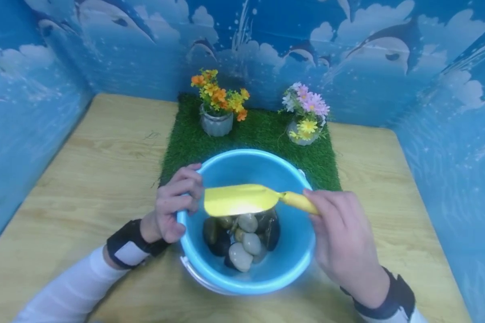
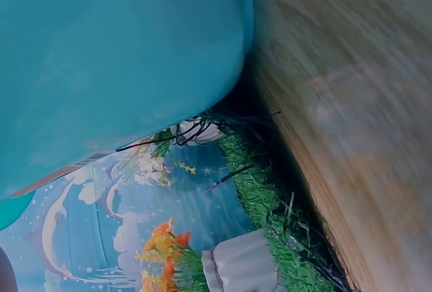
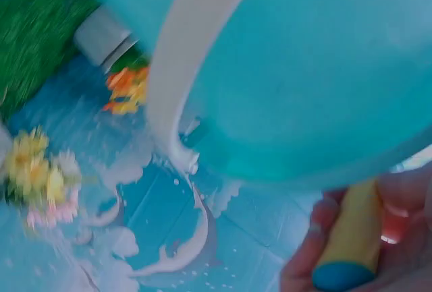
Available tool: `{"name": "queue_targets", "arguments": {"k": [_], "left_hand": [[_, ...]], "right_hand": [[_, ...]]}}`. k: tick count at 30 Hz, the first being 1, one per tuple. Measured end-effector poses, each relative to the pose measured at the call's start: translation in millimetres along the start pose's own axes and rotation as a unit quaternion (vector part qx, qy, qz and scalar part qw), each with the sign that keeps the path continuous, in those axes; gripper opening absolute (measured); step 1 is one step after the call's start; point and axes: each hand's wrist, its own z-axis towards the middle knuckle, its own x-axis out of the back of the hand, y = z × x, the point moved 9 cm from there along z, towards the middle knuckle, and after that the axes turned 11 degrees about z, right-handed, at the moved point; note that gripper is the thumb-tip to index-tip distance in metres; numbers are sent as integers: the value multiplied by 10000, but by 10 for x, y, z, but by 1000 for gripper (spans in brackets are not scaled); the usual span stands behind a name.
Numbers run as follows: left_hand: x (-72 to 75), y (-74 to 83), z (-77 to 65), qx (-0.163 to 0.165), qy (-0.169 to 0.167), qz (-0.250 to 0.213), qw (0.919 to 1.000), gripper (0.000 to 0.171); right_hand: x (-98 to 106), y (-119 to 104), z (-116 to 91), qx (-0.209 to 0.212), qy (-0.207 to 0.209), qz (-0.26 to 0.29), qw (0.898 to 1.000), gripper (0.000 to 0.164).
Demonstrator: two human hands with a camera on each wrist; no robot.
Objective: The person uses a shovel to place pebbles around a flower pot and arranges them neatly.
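Note:
A light blue bucket (image 1: 244,168) stands on the table, with wet, rounded stones (image 1: 251,243), grey, dark and brownish, lying in its bottom. My left hand (image 1: 177,202) grips the left rim, its fingers bent over the edge. In my right hand (image 1: 345,237) is the handle of a yellow toy shovel (image 1: 242,200), held level across the bucket's mouth at the right rim. The shovel's blade points left and hides part of the stones. From the right wrist view, the yellow handle (image 3: 352,231) with its blue end sits between the fingers, beside the bucket wall (image 3: 310,83).
Behind the bucket lies a green artificial grass mat (image 1: 262,130). It bears a grey pot of orange flowers (image 1: 217,123) and a pot of pink and yellow flowers (image 1: 307,128). Blue dolphin-printed walls (image 1: 258,58) enclose the wooden table (image 1: 105,148). The bucket's white handle (image 1: 202,280) hangs down in front.

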Motion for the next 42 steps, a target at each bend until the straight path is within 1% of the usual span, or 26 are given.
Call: {"name": "queue_targets", "arguments": {"k": [2,5,9,11,13,17,18,21,22,24,26,28,29,34,38,42], "left_hand": [[3,2,-4,4,15,32,10000,54],[2,0,-11,8,-2,84,10000,54],[-3,-2,-22,-8,-12,94,10000,54],[-4,-4,-27,-20,30,87,10000,54],[2,-6,-29,-35,93,79,9999,54],[8,-5,-31,-66,139,90,9998,54],[7,-5,-33,-69,134,97,9998,54],[4,-1,-40,-69,86,124,9999,54],[4,0,-41,-66,79,130,9999,54],[6,1,-41,-64,78,141,9998,54],[7,2,-38,-68,75,138,9999,54],[3,1,-32,-89,65,132,9999,54],[0,1,-29,-104,65,122,9998,54],[-11,-1,-24,-158,79,75,9998,53],[-3,2,-32,-130,78,116,9998,53],[10,7,-39,-110,93,160,9998,53]], "right_hand": [[-13,71,19,-147,-444,-170,9988,39],[-29,134,67,-281,-1053,-400,9932,42],[-16,107,192,-100,-1511,-585,9867,43],[-26,75,254,33,-1750,-770,9815,42],[-61,57,306,138,-2052,-1028,9732,42],[-172,46,355,500,-2611,-1640,9499,48],[-206,58,355,589,-2767,-1740,9432,45],[-290,100,360,852,-3150,-1909,9258,22],[-322,118,361,910,-3292,-1952,9194,20],[-388,150,358,1037,-3531,-2126,9052,31],[-457,166,350,1192,-3675,-2334,8923,33],[-522,177,323,1358,-3760,-2509,8816,32],[-547,180,307,1437,-3776,-2570,8779,31],[-641,199,243,1641,-3918,-2604,8671,28],[-704,194,233,1740,-3988,-2587,8624,25],[-778,181,219,1897,-4152,-2599,8509,25]]}}
